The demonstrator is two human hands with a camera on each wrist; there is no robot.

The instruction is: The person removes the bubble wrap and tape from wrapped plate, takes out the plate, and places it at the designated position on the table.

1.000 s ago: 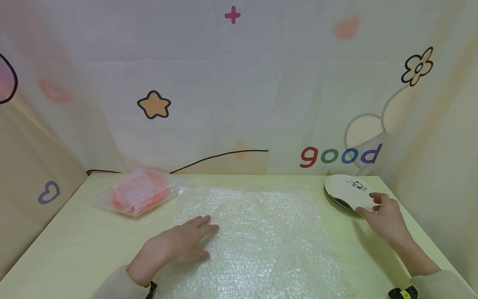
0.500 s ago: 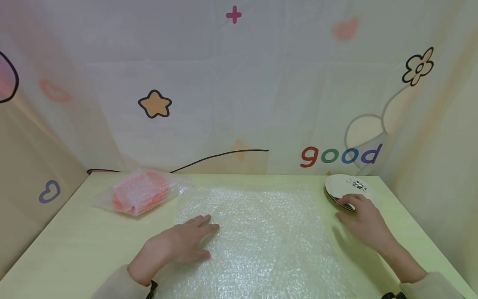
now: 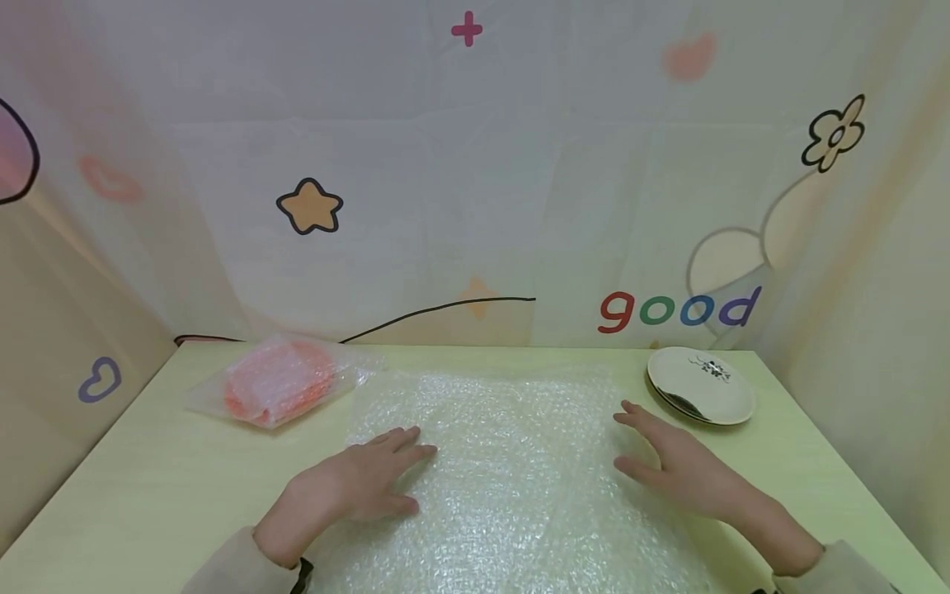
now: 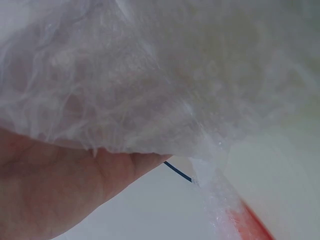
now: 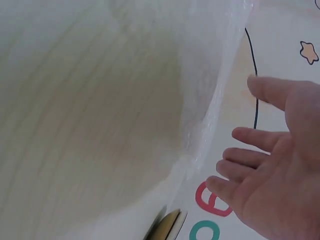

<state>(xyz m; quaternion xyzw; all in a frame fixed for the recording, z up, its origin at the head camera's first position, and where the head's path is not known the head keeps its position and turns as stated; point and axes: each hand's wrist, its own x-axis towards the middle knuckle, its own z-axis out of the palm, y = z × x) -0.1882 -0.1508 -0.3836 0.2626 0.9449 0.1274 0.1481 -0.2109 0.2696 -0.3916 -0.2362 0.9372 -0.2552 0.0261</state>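
Observation:
A sheet of clear bubble wrap [image 3: 512, 478] lies flat across the middle of the table. My left hand [image 3: 356, 483] rests on its left side with the fingers spread; in the left wrist view, the wrap hides the fingertips of that hand [image 4: 65, 185]. Over the right edge of the sheet is my right hand [image 3: 683, 470], fingers extended and apart, holding nothing. The palm of the right hand [image 5: 280, 175] shows bare in the right wrist view. Beyond that hand sits a small stack of white plates [image 3: 712, 396], the top one with a dark floral print.
At the back left lies a pink-red item wrapped in bubble wrap [image 3: 282, 384]. The pale yellow-green table [image 3: 163, 478] meets a printed cloth backdrop [image 3: 475, 206] at its rear edge, and cloth also hangs at both sides.
My right hand has left the plates and moved left to the bubble wrap's edge. The plates stay where they were, and my left hand has hardly moved.

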